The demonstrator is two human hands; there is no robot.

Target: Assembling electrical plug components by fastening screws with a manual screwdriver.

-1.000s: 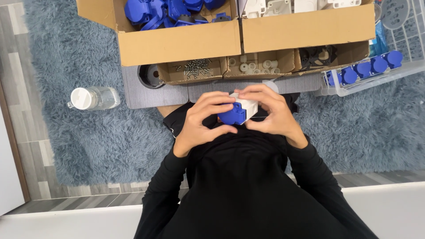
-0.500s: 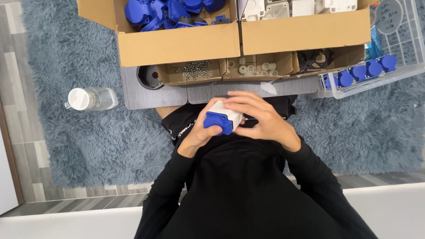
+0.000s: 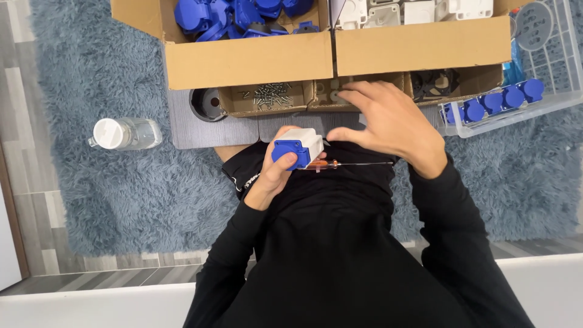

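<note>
Blue-capped white socket (image 3: 297,149) within left hand (image 3: 274,173) fingers.

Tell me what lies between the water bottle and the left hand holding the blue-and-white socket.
In the head view, between the water bottle and the left hand lie shaggy blue-grey rug and a grey mat's corner.

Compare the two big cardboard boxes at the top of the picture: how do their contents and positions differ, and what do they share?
The left cardboard box holds blue plastic parts; the right cardboard box holds white plastic parts. The left cardboard box sits above the small tray of screws; the right cardboard box sits beside the clear bin of blue caps. The right hand reaches just below the right cardboard box, while none is near the left one. Both are open, brown and side by side.
</note>
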